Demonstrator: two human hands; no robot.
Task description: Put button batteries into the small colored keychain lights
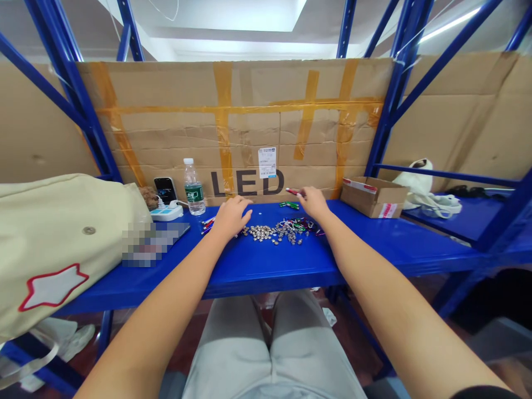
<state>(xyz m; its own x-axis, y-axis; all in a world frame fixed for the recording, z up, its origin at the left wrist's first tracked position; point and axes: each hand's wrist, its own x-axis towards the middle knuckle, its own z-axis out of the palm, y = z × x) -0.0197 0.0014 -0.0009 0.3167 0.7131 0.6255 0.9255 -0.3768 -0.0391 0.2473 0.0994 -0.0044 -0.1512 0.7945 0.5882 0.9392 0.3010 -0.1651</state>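
My right hand is closed on a small, slim red piece with a pale tip, held just above the back of the blue table. Below and left of it lie a few slim green pieces. My left hand hovers at or rests on the table, fingers stretched and apart, with nothing visible in them. Beside its wrist are several red and blue slim pieces, partly hidden. Small round silver discs spread between the hands. A tangle of shiny coloured and metallic parts lies nearer my right wrist.
A water bottle, a white power strip and a phone stand at the back left. A cream bag covers the left end. On the right sits a cardboard box. Taped cardboard walls the back.
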